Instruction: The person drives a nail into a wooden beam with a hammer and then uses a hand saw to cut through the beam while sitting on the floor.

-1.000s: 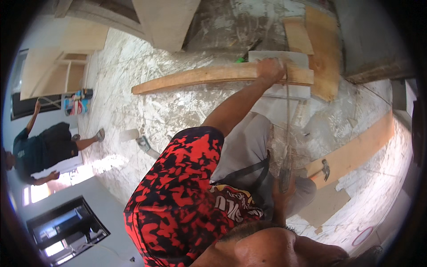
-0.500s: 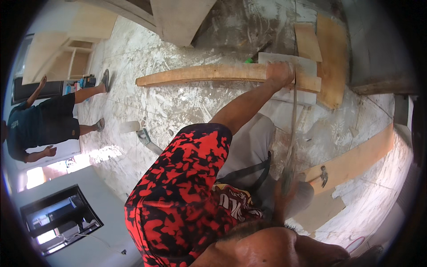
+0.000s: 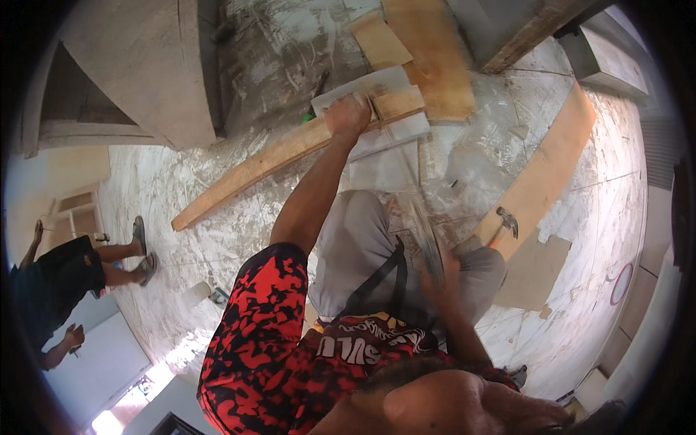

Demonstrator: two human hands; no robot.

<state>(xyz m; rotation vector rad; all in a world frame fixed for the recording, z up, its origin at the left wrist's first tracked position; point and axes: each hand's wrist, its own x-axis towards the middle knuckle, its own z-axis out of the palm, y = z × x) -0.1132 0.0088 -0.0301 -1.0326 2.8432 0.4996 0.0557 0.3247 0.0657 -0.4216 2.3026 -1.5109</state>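
My left hand (image 3: 348,114) grips a long wooden plank (image 3: 254,163) near its right end, pressing it down on a pale board (image 3: 399,130) on the floor. Low at right, beside my bent knee, my right hand (image 3: 440,275) is closed on the handle end of a long saw (image 3: 419,221), whose motion-blurred blade runs up to the plank just right of my left hand. A hammer (image 3: 506,223) lies on a long plywood strip (image 3: 558,152) to the right of my right hand.
Plywood offcuts (image 3: 438,87) lie beyond the plank. Grey wooden structures (image 3: 127,65) stand at top left and top right. Another person (image 3: 69,290) in dark clothes stands at left. A green-handled tool (image 3: 317,94) lies behind the plank on the dusty, marked floor (image 3: 174,181).
The view has swung, so the plank now slants more steeply. The saw is blurred in motion, while my left hand stays on the plank. The other person has shifted their feet.
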